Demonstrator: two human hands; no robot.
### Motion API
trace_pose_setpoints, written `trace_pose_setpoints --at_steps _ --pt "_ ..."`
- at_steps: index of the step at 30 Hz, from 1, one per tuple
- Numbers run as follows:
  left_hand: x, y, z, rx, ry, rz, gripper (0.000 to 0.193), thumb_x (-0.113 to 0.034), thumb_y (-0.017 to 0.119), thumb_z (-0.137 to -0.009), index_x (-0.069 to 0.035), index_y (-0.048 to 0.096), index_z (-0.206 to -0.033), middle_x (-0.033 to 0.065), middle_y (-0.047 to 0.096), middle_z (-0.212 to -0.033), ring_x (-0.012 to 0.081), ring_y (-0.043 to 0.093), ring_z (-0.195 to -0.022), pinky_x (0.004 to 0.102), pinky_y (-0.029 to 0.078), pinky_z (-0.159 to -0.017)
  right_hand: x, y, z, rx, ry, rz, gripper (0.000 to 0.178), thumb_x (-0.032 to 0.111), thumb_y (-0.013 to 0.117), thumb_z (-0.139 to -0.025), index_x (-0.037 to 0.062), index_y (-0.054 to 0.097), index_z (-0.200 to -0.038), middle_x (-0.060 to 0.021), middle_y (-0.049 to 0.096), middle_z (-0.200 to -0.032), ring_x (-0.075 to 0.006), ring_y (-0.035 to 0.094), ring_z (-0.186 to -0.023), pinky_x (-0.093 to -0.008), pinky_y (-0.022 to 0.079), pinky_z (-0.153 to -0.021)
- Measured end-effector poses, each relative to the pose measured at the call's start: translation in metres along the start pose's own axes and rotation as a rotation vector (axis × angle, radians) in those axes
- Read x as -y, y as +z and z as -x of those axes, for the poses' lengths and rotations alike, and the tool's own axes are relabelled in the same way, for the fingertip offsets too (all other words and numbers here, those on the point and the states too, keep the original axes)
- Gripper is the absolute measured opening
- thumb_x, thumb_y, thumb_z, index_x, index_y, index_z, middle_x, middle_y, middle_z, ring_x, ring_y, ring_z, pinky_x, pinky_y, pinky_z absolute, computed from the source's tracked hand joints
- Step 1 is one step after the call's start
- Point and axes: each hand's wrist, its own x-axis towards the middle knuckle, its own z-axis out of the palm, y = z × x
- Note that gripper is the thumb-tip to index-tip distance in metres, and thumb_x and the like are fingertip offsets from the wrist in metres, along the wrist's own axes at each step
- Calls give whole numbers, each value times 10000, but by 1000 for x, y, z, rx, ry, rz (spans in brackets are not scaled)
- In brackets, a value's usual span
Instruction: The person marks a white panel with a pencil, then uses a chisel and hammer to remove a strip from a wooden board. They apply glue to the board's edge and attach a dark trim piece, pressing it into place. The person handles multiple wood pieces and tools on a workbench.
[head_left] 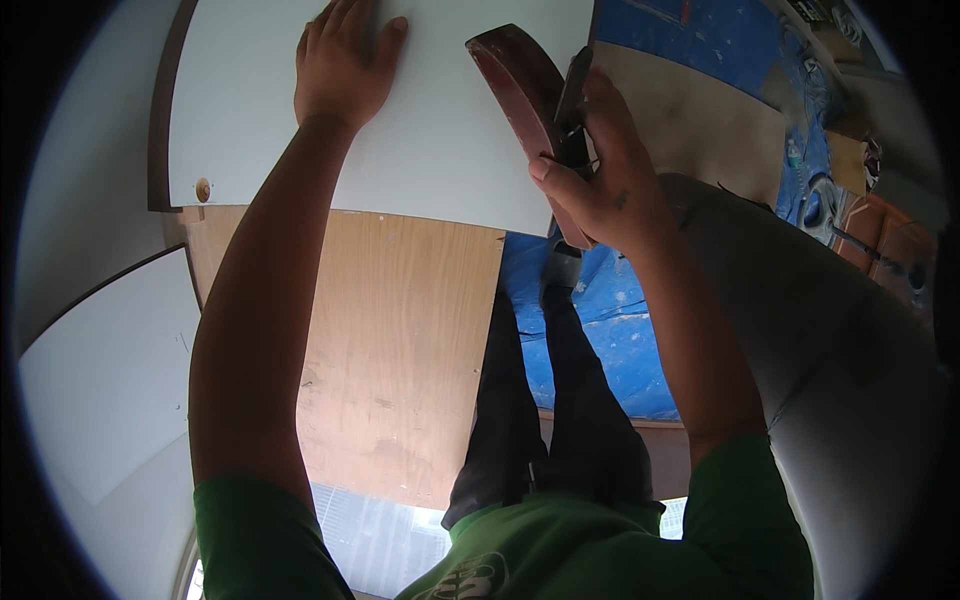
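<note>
My left hand (pixel 345 65) lies flat on a white panel (pixel 440 130), its fingers stretched out toward the far side and nothing in them. At the panel's right edge, my right hand (pixel 612 165) is wrapped round a wooden hand plane (pixel 520 85) with a long reddish-brown body and dark parts in its middle. The plane is tilted on its side, one end pointing away to the left and the other toward me. Whether it touches the panel's edge, I cannot tell. My palm hides part of its grip.
A small round wooden knob (pixel 203 188) is near the panel's left corner. Below the panel stands a light wood surface (pixel 390 330). Blue sheeting (pixel 610 330) covers floor by my feet. A grey rounded surface (pixel 830 340) rises at right, near an orange-brown case (pixel 890 235).
</note>
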Motion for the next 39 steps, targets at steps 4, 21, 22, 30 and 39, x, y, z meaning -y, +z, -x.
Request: trace_pose_setpoints --at_steps 4,21,22,30,39 --pt "10 10 -2 -128 43 80 515 -455 501 -1069 -112 609 -1437 100 543 -1565 314 469 -1458 459 347 -1230 -7 0 -22 24 116 -17 541 380 825 -844 -60 620 -1084 -371 364 -1606 -539 279 -1545 -557 385 -1191" --pt "6 8 -1 -101 14 70 480 -419 510 -1066 -145 595 -1452 69 533 -1580 284 436 -1493 475 284 -1272 -1 -5 -39 127 193 -22 503 359 802 -877 -74 607 -1045 -471 196 -1618 -577 230 -1542 -552 398 -1179" --pt "6 7 -1 -96 18 65 493 -420 505 -1068 -135 591 -1460 80 530 -1582 300 437 -1490 474 296 -1262 -1 -4 -38 127 191 -15 499 354 801 -878 -73 607 -1049 -472 204 -1615 -578 230 -1542 -551 396 -1181" --pt "3 4 -2 -79 10 53 488 -399 512 -1064 -131 587 -1465 86 524 -1587 299 431 -1496 475 292 -1264 -10 -10 -53 25 215 -101 596 393 774 -897 -92 577 -1182 -421 292 -1611 -553 274 -1536 -531 387 -1198" --pt "3 4 -2 -84 27 46 487 -389 528 -1063 -125 582 -1469 94 527 -1586 322 448 -1485 483 317 -1248 -42 -15 -116 -4 162 102 605 466 778 -873 -92 629 -1055 -312 515 -1306 -471 586 -1234 -528 573 -904"
